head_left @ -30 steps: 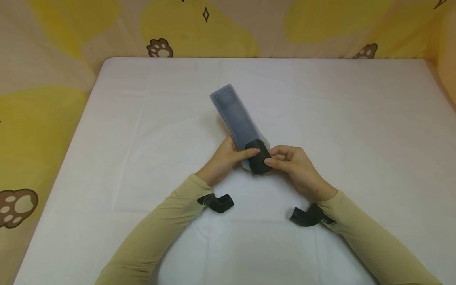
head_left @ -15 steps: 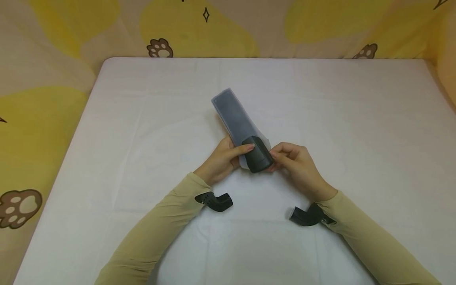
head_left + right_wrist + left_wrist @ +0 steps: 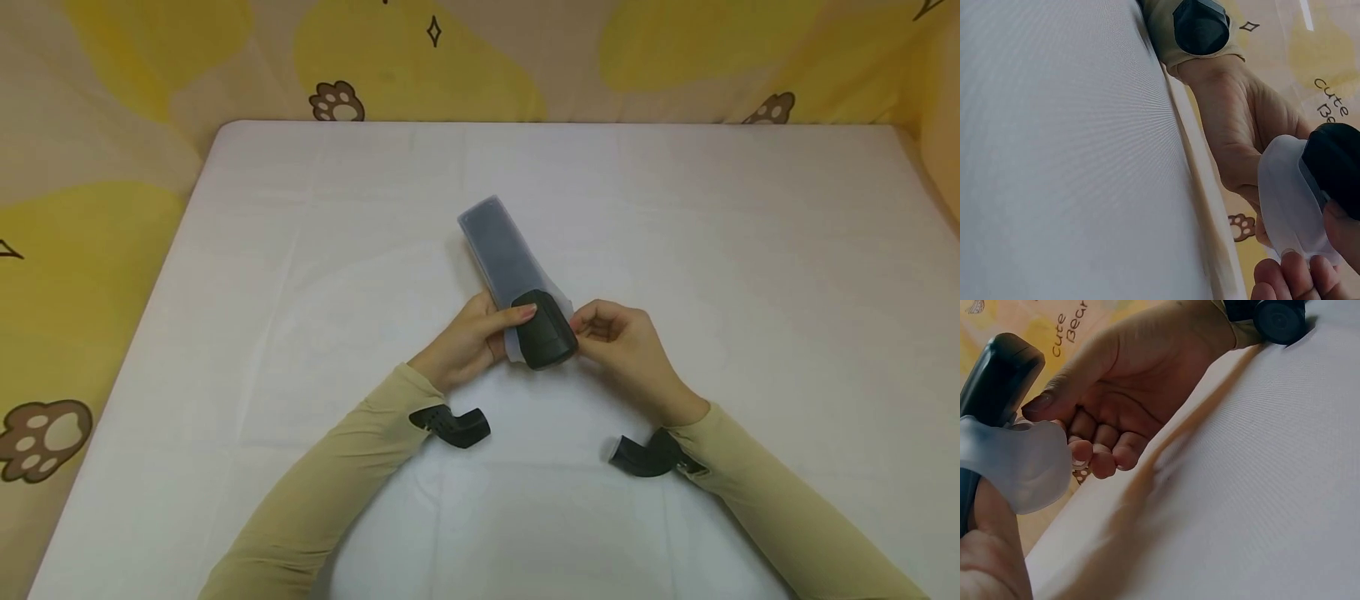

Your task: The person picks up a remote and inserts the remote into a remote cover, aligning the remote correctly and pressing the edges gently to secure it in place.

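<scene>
A dark remote control [image 3: 546,337] slants over the table, most of its length inside a translucent silicone cover [image 3: 501,254]. Its black rounded near end sticks out of the cover. My left hand [image 3: 467,343] grips both, the thumb lying across the black end and the fingers hidden beneath. At the right edge of that end, my right hand [image 3: 633,354] pinches the lip of the cover with thumb and forefinger. The left wrist view shows the loose flap of the cover [image 3: 1041,465] standing away from the black body, beside the right hand's curled fingers [image 3: 1104,459].
A white cloth [image 3: 360,250] covers the table. Behind it and at its left hangs a yellow and beige curtain [image 3: 465,58] with paw prints. Black wrist cameras [image 3: 468,427] stick out from both sleeves.
The remote control's far end has swung back toward me and a little right. My right thumb has left the top of the black end and moved to its right edge.
</scene>
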Available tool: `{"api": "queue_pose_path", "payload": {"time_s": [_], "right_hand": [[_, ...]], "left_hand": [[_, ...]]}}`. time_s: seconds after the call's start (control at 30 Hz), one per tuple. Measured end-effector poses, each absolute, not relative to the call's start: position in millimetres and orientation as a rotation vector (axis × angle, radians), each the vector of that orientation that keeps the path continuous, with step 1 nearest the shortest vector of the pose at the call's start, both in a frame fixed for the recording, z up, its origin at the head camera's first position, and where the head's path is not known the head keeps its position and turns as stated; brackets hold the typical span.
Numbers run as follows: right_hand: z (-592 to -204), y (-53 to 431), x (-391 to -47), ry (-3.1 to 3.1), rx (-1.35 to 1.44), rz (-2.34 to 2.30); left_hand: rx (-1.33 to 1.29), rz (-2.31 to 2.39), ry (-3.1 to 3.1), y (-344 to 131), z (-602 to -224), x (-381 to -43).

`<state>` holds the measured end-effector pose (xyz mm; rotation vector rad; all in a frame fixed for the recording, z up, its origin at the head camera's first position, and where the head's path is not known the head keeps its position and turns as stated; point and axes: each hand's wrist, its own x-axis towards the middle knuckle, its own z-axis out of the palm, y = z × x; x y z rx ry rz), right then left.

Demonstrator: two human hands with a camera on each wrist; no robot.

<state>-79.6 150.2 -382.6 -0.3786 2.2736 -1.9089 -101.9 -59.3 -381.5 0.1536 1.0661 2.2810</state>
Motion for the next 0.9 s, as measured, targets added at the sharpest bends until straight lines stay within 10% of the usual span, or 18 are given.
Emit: {"api": "queue_pose_path", "payload": {"time_s": [0.9], "right_hand": [[-379, 148, -75, 2.296, -0.646, -1.803]], "left_hand": [[0.017, 2.180, 1.284, -72, -378, -116]]}}
